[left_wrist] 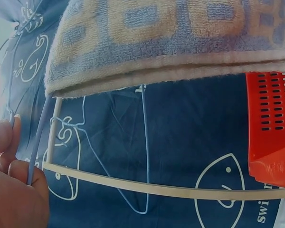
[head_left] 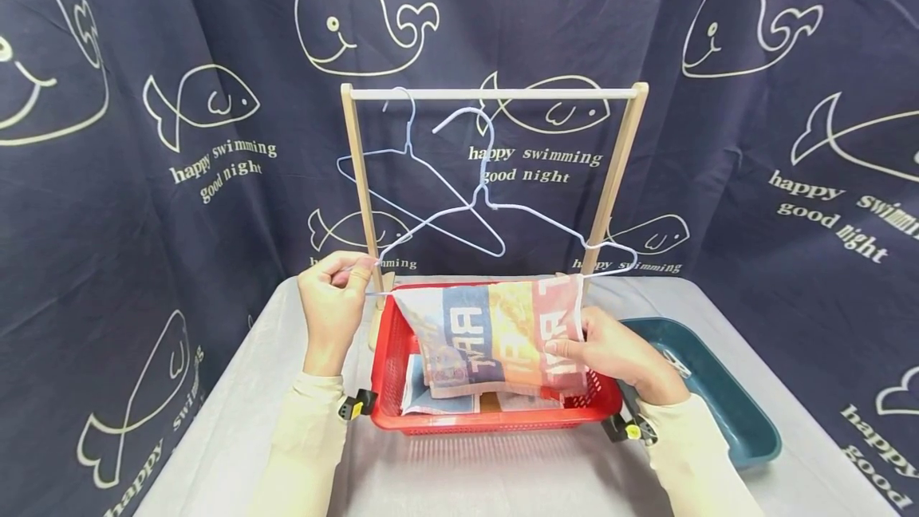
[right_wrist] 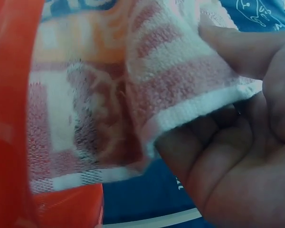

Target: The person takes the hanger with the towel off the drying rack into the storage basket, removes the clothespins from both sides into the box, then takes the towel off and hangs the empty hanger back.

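A striped towel [head_left: 502, 337] with lettering is draped over the lower bar of a pale blue wire hanger [head_left: 540, 218]. My left hand [head_left: 336, 301] pinches the hanger's left end, and in the left wrist view the fingers curl round its wire [left_wrist: 38, 137]. At the towel's right side, my right hand [head_left: 619, 351] grips the cloth between thumb and fingers; the right wrist view has the towel's white hem [right_wrist: 194, 110] running across those fingers. The towel hangs above a red basket [head_left: 495, 423] that holds other folded cloths [head_left: 431, 389].
Behind the basket stands a wooden rack [head_left: 619, 158] with a white top rod [head_left: 531, 94]. A second blue hanger [head_left: 431, 167] hangs from the rod at left. At right, a teal tray [head_left: 739, 413] with a small pale item sits on the grey-white table [head_left: 237, 421].
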Demonstrator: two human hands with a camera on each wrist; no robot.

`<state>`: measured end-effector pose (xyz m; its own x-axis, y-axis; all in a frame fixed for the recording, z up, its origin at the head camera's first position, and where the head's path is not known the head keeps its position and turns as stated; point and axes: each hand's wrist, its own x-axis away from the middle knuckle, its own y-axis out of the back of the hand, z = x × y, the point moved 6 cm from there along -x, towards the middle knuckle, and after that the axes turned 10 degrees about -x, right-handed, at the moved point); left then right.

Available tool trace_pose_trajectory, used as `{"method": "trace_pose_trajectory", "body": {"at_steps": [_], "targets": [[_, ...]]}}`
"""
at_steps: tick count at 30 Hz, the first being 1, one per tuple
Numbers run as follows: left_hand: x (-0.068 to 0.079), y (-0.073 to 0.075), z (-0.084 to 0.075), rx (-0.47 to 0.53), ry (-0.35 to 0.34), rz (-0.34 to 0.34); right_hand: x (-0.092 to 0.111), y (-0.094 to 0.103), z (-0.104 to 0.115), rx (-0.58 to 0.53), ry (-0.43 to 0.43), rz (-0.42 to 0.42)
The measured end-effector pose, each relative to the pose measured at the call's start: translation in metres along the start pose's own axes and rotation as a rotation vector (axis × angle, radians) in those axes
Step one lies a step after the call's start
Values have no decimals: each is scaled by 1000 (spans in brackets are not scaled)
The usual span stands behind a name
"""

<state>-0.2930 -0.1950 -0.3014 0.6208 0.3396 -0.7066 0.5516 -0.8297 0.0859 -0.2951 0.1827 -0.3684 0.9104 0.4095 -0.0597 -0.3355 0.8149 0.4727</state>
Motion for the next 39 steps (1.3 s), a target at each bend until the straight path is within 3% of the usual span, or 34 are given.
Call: {"method": "trace_pose_trajectory", "body": {"at_steps": [6,20,31,39], "targets": [[-1,1,0,18,9,-27,0,-3,2,97,26,21],[0,5,-3,24,11,-64,2,-10,4,96,93,97],[0,6,-3,48,47,-35,2,-12,3,159,98,105],[-1,6,-3,48,29,-24,4,-11,5,117,104,101]]}}
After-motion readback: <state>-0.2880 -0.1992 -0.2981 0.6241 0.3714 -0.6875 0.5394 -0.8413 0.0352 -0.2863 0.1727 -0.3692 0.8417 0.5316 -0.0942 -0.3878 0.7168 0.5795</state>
